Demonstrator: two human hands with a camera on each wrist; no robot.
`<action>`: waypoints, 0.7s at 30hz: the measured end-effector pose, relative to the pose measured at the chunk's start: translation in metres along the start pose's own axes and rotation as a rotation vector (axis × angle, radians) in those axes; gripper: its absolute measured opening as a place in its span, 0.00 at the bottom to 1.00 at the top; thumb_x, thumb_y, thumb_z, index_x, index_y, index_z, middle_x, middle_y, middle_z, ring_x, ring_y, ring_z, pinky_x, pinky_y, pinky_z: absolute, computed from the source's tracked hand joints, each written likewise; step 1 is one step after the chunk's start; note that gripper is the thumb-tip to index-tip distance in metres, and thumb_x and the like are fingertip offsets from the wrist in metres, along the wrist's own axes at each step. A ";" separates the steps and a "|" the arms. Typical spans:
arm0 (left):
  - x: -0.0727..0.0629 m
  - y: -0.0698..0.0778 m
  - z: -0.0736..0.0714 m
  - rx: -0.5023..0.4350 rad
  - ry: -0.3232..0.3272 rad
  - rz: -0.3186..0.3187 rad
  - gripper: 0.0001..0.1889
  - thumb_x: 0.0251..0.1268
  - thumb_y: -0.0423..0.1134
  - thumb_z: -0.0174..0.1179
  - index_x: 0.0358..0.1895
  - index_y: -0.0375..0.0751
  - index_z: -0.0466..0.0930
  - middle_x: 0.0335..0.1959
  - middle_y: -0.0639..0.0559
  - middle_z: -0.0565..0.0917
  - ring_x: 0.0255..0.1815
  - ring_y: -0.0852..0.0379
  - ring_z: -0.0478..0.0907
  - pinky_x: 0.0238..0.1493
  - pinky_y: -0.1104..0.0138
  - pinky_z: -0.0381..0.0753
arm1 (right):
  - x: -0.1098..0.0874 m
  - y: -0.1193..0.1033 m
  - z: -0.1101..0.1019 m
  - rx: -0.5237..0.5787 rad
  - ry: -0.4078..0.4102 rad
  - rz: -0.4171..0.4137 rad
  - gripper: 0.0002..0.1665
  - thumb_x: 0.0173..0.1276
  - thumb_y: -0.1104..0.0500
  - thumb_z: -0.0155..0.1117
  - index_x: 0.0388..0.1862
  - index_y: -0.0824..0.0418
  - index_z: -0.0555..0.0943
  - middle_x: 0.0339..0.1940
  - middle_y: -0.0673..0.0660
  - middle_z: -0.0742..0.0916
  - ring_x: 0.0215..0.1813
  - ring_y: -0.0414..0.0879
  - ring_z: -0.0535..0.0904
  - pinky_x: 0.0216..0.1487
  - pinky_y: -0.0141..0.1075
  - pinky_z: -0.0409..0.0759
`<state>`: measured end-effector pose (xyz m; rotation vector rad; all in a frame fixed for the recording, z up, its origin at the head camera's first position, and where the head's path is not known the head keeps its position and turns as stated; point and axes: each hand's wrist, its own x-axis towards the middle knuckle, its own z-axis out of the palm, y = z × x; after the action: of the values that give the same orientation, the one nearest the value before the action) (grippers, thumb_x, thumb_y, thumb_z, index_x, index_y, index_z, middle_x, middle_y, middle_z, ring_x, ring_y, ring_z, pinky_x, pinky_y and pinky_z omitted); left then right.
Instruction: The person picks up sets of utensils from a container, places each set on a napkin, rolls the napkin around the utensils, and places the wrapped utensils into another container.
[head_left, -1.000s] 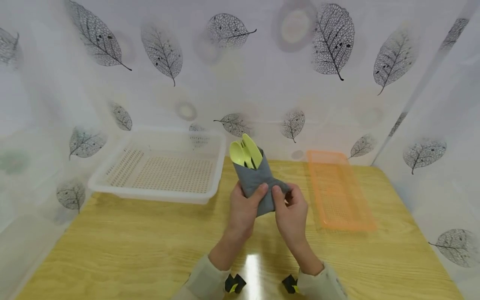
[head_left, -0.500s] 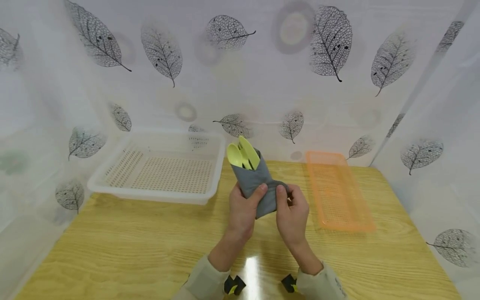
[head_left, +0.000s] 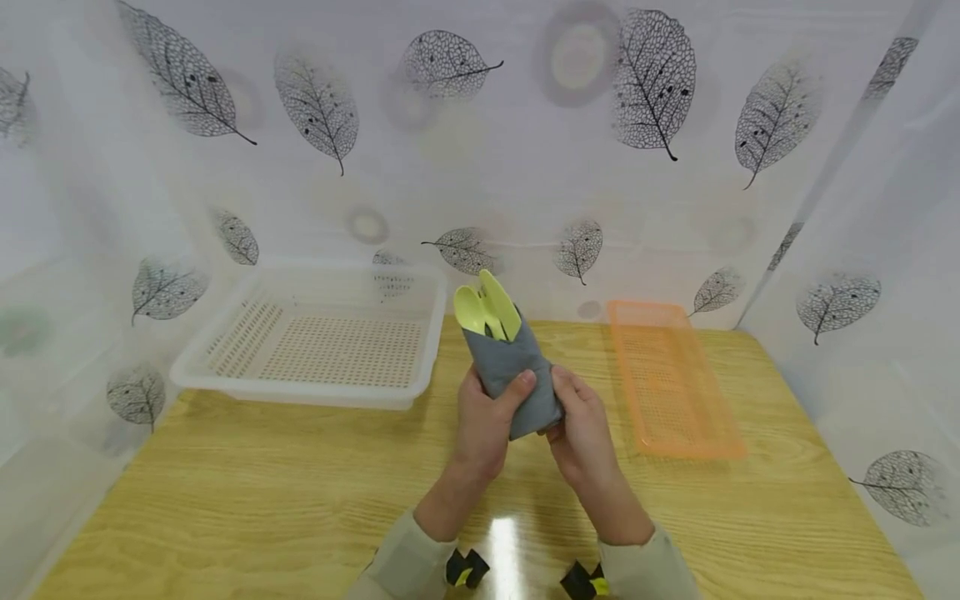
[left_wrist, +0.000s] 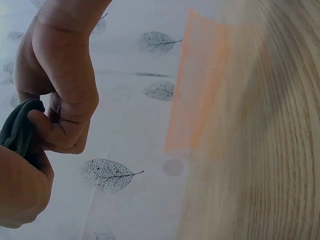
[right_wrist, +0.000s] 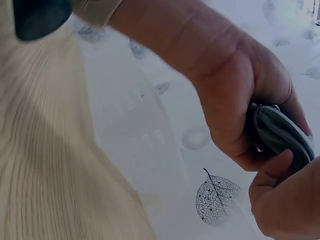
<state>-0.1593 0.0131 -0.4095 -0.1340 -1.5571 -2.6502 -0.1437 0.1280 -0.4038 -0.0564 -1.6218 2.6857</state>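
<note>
In the head view, a grey cloth napkin [head_left: 501, 358] is wrapped as a pouch and held up over the table, tilted to the left. Out of its top stick a light green spoon [head_left: 469, 310], a fork [head_left: 491, 320] and a knife [head_left: 501, 302]; their lower ends are hidden in the cloth. My left hand [head_left: 482, 425] grips the pouch from the left, thumb across its front. On the right edge, my right hand [head_left: 587, 429] pinches the cloth, fingers curled behind it. Both wrist views show the bundle's folded cloth layers [left_wrist: 20, 127] between the hands.
A white perforated basket [head_left: 311, 393] stands at the back left of the wood-grain table [head_left: 300, 492]. To the right lies an orange perforated basket [head_left: 667, 375]. A pale sheet with leaf prints [head_left: 487, 183] hangs behind and along both sides.
The napkin's loose end, which stuck out to the right, now lies round the pouch's right side. My right hand has turned and its fingers have gone behind the bundle. The left hand keeps its grip.
</note>
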 end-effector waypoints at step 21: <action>-0.004 0.006 0.002 -0.141 -0.133 0.033 0.29 0.64 0.28 0.62 0.67 0.37 0.63 0.55 0.49 0.76 0.56 0.53 0.73 0.60 0.63 0.73 | 0.000 0.013 0.002 0.167 -0.167 0.063 0.23 0.79 0.41 0.43 0.38 0.52 0.81 0.14 0.43 0.77 0.12 0.32 0.67 0.15 0.23 0.64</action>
<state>-0.1542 0.0118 -0.4035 -0.3466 -1.3873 -2.7756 -0.1437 0.1206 -0.4140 0.1229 -1.4482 2.9346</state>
